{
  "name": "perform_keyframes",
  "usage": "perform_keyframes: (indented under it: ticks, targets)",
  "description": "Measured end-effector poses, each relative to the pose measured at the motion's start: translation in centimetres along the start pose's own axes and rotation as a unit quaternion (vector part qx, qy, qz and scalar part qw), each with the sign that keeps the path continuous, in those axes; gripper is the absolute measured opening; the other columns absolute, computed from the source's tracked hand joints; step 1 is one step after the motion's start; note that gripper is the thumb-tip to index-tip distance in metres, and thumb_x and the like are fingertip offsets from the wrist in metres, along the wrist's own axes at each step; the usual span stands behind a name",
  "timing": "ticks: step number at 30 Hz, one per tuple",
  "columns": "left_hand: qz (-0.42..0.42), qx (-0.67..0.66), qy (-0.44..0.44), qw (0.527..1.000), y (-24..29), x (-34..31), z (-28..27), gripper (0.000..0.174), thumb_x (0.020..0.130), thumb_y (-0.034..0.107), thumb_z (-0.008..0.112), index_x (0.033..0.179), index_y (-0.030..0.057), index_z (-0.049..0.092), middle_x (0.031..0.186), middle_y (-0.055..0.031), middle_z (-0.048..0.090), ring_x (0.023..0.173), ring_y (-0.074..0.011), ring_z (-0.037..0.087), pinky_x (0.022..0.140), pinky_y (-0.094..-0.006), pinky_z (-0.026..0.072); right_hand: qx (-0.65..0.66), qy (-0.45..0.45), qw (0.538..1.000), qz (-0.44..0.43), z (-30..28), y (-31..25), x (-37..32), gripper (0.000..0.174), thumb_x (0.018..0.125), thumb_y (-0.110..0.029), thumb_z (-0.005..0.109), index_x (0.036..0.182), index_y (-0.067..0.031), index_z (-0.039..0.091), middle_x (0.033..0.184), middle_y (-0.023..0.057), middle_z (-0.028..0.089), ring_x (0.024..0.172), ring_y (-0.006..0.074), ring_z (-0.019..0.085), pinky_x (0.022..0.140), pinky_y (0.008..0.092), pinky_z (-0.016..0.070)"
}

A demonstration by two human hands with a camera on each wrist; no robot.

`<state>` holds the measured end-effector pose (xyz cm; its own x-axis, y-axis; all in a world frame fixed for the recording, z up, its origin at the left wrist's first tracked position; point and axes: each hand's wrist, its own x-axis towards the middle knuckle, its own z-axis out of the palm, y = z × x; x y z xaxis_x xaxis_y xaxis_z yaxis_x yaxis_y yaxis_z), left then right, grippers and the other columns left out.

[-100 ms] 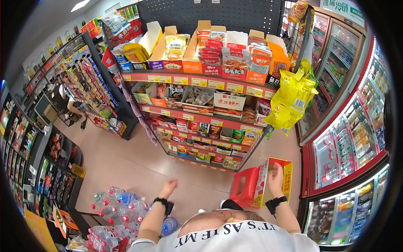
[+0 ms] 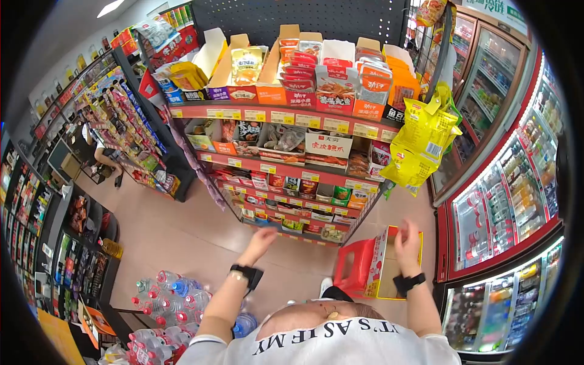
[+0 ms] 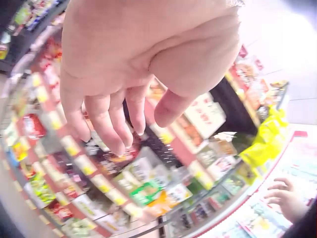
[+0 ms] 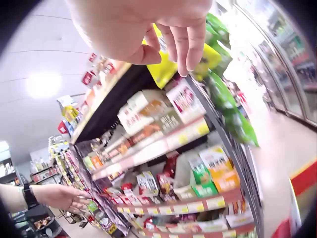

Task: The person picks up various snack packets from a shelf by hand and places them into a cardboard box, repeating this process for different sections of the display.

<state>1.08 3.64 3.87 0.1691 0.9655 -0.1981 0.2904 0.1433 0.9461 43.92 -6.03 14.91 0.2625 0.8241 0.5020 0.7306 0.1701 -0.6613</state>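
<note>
My left hand is raised in front of the lower tiers of the snack shelf, fingers relaxed and holding nothing. The left wrist view shows the same hand with its fingers hanging loose over packets on the shelves. My right hand hovers, also empty, above an open yellow and red cardboard box. That box rests on a red plastic stool. In the right wrist view my right hand has slightly bent fingers with nothing in them, and the left hand reaches in low on the left.
Yellow snack bags hang at the shelf's right end. Glass-door drink fridges line the right side. Shrink-wrapped water bottles lie on the floor at lower left. A person crouches in the far left aisle, beside more racks.
My left hand has risen and moved forward toward the lower shelves. My right hand has lifted slightly off the box's edge.
</note>
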Motion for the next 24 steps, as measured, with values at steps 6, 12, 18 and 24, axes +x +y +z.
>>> perform_keyframes:
  ticks: [6,12,18,24]
  targets:
    - [0.237,-0.065,-0.144,0.958,22.7,5.1,8.6,0.028,0.088,0.012,0.056,0.115,0.003,0.054,0.103,-0.0024,0.059,0.092,-0.0087,0.055,0.08,-0.0242,0.0455,0.03,0.073,0.983,-0.163,-6.3,-6.3,12.1,0.044,0.072,0.012,0.049,0.115,0.0003,0.051,0.102,0.0164,0.057,0.086,0.0258,0.06,0.072,0.0315,0.0472]
    - [0.378,0.041,-0.126,0.916,34.6,6.9,11.9,0.031,0.086,0.009,0.056,0.117,0.0021,0.052,0.112,-0.0049,0.056,0.1,-0.0135,0.055,0.087,-0.0285,0.0448,0.032,0.103,0.945,-0.307,-9.5,-10.7,20.2,0.042,0.072,0.01,0.052,0.113,0.0001,0.053,0.099,0.0155,0.059,0.088,0.0287,0.06,0.076,0.0331,0.0469]
    - [0.426,0.013,-0.15,0.892,39.4,8.2,13.9,0.041,0.085,0.006,0.056,0.125,0.0021,0.046,0.11,-0.0076,0.055,0.1,-0.0133,0.055,0.087,-0.028,0.0454,-0.08,0.076,0.899,-0.424,-9.5,-14.3,26.0,0.037,0.072,0.007,0.056,0.108,-0.0004,0.055,0.103,0.015,0.057,0.097,0.0338,0.054,0.084,0.0386,0.0445]
    - [0.434,-0.024,-0.191,0.88,41.2,9.3,14.2,0.052,0.084,0.006,0.058,0.132,0.0029,0.038,0.111,-0.0094,0.053,0.093,-0.0132,0.058,0.083,-0.0269,0.048,-0.248,0.041,0.89,-0.381,-7.1,-13.5,29.7,0.036,0.076,0.0,0.056,0.112,0.0028,0.052,0.111,0.0178,0.053,0.105,0.0335,0.05,0.089,0.0386,0.0425]
